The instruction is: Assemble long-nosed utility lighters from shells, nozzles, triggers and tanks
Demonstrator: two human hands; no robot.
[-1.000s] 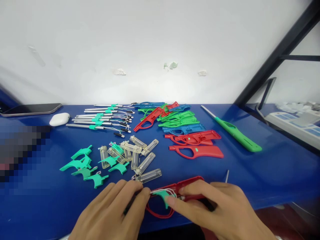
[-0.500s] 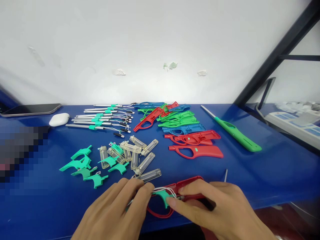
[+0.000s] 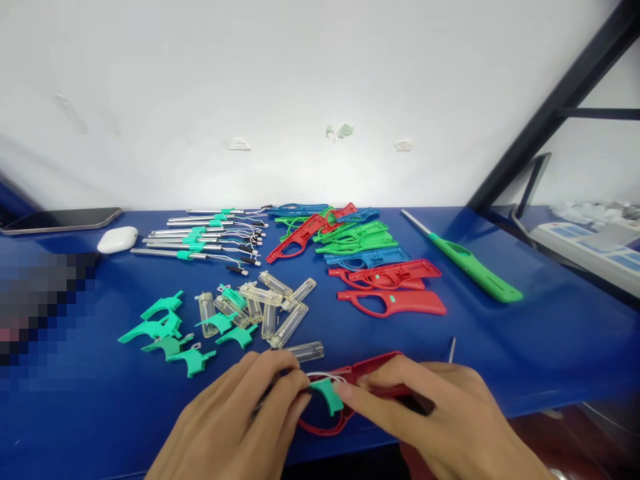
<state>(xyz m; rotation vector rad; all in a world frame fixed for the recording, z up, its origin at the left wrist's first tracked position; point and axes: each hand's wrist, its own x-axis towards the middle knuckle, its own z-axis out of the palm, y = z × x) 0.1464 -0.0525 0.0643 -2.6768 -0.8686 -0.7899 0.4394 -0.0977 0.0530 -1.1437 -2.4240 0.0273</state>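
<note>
Low in front of me lies a red lighter half-shell [image 3: 325, 427], its inside facing up. A teal trigger [image 3: 329, 396] sits in it above the loop, and white wires [image 3: 320, 375] bend over the trigger. My left hand [image 3: 240, 413] is closed around the shell's front end, where a sliver of metal tube shows between the fingers. My right hand [image 3: 425, 407] grips the shell's handle part; one fingertip presses inside it and another touches the wires beside the trigger. The palms hide both ends of the shell.
Clear fuel tanks [image 3: 290, 327] and loose teal triggers [image 3: 194, 362] lie beyond my left hand. Farther back are metal tubes with wires [image 3: 170, 253], red, green and blue half-shells [image 3: 393, 303], a green lighter [image 3: 475, 270], a white case [image 3: 117, 240] and a phone [image 3: 63, 220].
My right fingertip has shifted slightly up and left against the wires, whose loop now looks flatter. My left fingers have moved a little around the front end.
</note>
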